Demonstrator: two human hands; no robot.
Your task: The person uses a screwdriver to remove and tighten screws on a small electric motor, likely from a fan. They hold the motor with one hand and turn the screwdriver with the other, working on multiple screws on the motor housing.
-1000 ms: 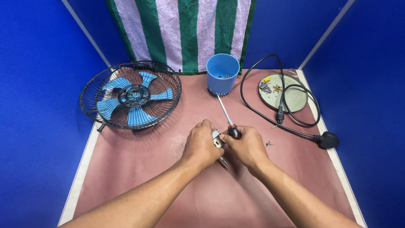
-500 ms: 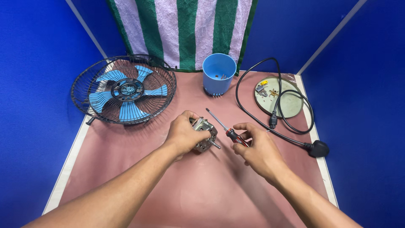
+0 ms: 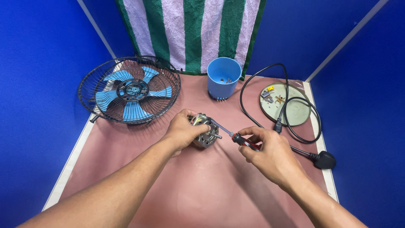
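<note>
My left hand [image 3: 182,131] grips a small metal fan motor [image 3: 205,132] just above the pink table mat, its shaft pointing right. My right hand [image 3: 265,151] holds a screwdriver [image 3: 236,137] with a red and black handle. The screwdriver's metal shank runs up and left, and its tip touches the top of the motor. The two hands sit close together at the middle of the mat.
A black wire fan cage with blue blades [image 3: 130,90] lies at the back left. A blue plastic cup [image 3: 224,77] stands at the back centre. A round plate with small parts [image 3: 295,110] and a black power cord with plug [image 3: 325,160] lie at the right.
My hands have drawn slightly apart. The left hand has turned the motor so its shaft faces right, and the screwdriver tip now rests on the motor.
</note>
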